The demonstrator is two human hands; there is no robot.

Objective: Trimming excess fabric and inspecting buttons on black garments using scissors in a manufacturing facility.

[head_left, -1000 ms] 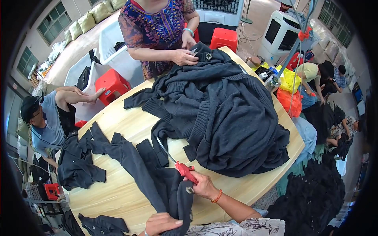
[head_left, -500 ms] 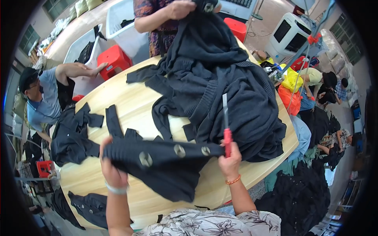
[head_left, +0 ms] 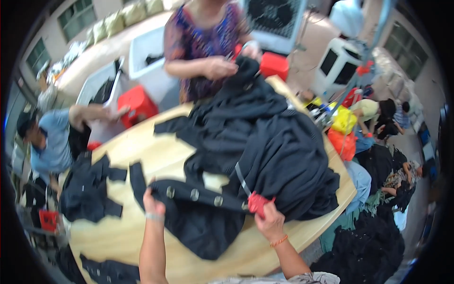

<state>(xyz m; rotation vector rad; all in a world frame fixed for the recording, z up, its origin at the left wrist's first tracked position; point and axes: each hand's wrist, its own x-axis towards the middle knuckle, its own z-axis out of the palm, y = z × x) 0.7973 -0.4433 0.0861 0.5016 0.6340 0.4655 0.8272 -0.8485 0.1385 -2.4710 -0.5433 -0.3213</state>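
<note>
A dark knit garment (head_left: 203, 232) is stretched between my hands over the table, with several large round buttons along its upper band. My left hand (head_left: 153, 203) grips the band's left end between thumb and fingers. Closed around red-handled scissors (head_left: 258, 204), my right hand (head_left: 271, 221) is at the band's right end; how its fingers meet the cloth is hidden. The scissors' thin blade points up and left, in front of a big heap of dark knitwear (head_left: 288, 156).
The pale wooden table (head_left: 99, 241) also carries dark garments (head_left: 90, 191) at the left. Across it, a co-worker (head_left: 203, 52) handles part of the heap and a red-handled tool. Another person (head_left: 54, 137) sits at left near a red stool (head_left: 137, 105). More dark clothes (head_left: 364, 241) lie at lower right.
The garment's band has moved lower and its left end rightward with my left hand. The scissors have tilted to the left. The co-worker's hands have come down onto the heap.
</note>
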